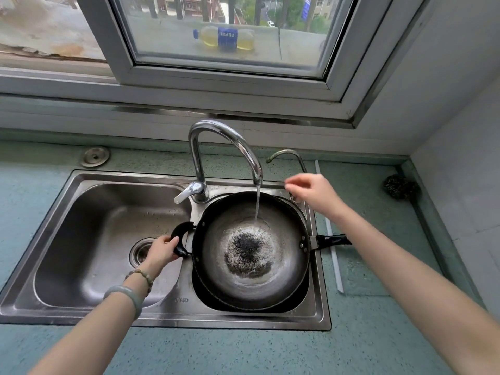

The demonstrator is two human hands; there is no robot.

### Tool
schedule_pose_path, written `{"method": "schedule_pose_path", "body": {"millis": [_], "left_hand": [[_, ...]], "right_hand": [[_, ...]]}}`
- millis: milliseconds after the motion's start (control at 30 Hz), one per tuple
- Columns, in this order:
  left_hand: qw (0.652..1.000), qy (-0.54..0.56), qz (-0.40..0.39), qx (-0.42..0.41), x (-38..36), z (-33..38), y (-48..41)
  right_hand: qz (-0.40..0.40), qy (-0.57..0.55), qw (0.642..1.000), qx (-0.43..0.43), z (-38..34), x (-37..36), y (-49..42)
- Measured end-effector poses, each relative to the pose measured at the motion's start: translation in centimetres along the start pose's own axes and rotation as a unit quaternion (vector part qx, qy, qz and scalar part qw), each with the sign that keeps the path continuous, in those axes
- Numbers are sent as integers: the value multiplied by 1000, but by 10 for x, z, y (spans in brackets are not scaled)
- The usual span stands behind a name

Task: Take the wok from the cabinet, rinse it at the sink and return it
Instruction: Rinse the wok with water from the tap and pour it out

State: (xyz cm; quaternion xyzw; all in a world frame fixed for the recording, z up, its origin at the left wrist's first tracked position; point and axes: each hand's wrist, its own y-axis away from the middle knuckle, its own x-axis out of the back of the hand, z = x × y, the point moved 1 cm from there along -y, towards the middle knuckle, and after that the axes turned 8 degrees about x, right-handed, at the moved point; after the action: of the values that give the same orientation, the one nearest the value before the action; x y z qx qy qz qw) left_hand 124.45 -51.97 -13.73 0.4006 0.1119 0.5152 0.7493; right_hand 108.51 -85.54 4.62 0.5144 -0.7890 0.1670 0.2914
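Observation:
A dark round wok [251,280] sits in the right basin of the steel sink [108,312]. Its long black handle [332,240] points right over the sink rim. Water runs from the tall chrome tap [216,147] into the wok and pools over its blackened centre. My left hand [162,253] grips the wok's black loop handle [180,231] on its left side. My right hand [313,190] hovers above the wok's far right rim, near the spout, with fingers loosely bent and nothing in them.
The left basin [89,239] has a drain strainer. A small second tap [286,155] stands behind the right basin. A steel scourer [400,186] lies in the counter's far right corner. A round metal cap [94,156] sits behind the sink. A bottle [224,37] lies outside the window.

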Motion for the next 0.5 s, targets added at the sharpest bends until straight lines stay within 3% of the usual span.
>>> {"method": "schedule_pose_path", "body": {"millis": [133, 333, 500], "left_hand": [[1000, 8, 16, -15, -3, 0, 3], [1000, 7, 13, -9, -3, 3, 5], [1000, 20, -1, 7, -3, 5, 2]], "right_hand": [[6, -42, 996, 73, -61, -15, -17], [26, -39, 997, 65, -78, -32, -20], [-22, -27, 994, 107, -103, -65, -7]]}}
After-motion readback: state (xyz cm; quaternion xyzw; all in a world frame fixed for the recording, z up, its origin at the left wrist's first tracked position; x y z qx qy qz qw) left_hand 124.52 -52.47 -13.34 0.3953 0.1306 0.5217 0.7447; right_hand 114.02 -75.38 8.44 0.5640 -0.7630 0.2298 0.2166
